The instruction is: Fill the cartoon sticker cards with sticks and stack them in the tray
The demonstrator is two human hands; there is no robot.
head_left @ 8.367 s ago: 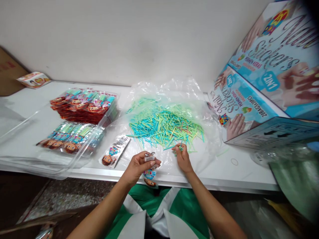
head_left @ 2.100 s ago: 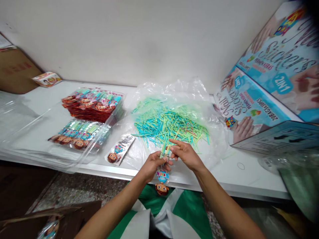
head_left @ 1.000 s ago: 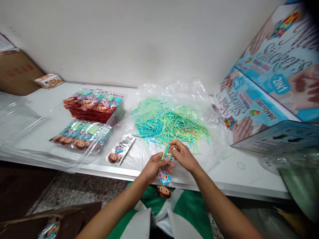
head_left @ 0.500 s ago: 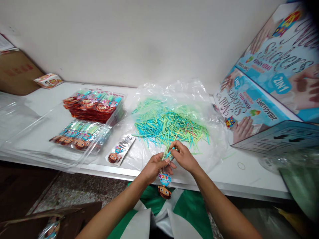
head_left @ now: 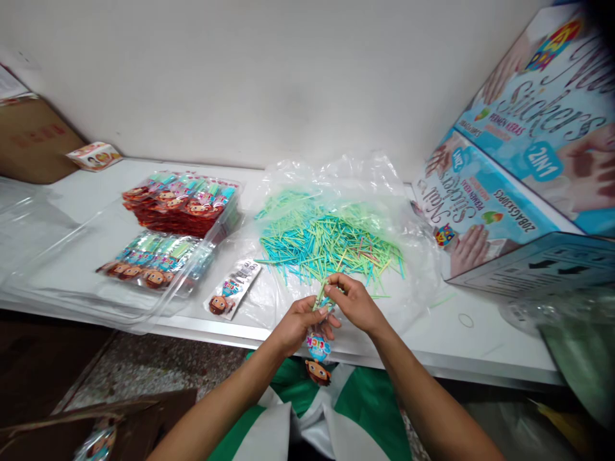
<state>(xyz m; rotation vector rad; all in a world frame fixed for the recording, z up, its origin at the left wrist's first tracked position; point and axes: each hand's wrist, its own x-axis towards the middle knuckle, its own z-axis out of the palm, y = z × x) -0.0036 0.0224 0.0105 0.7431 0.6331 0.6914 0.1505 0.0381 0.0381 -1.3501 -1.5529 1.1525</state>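
My left hand (head_left: 303, 322) is closed on a small printed packet (head_left: 318, 358), which hangs below the fingers with a cartoon face at its lower end. Thin green and blue sticks (head_left: 323, 296) stand at the packet's upper end, between the two hands. My right hand (head_left: 352, 301) pinches these sticks from the right; its fingertips touch or nearly touch the left hand's. Just beyond lies a heap of green and blue sticks (head_left: 331, 246) on a clear plastic bag (head_left: 283, 176). To the left, a similar packet (head_left: 234, 289) lies flat on the table.
A clear plastic tray (head_left: 158, 317) at the left holds stacked filled packets (head_left: 177, 198). A large printed carton (head_left: 509, 211) stands at the right. A brown box (head_left: 36, 141) and a small box (head_left: 93, 155) are at the back left. A rubber band (head_left: 465, 320) lies on the white table (head_left: 432, 339).
The fingers of my right hand have shifted slightly on the sticks. Otherwise the hands, packet and heap are nearly as they were.
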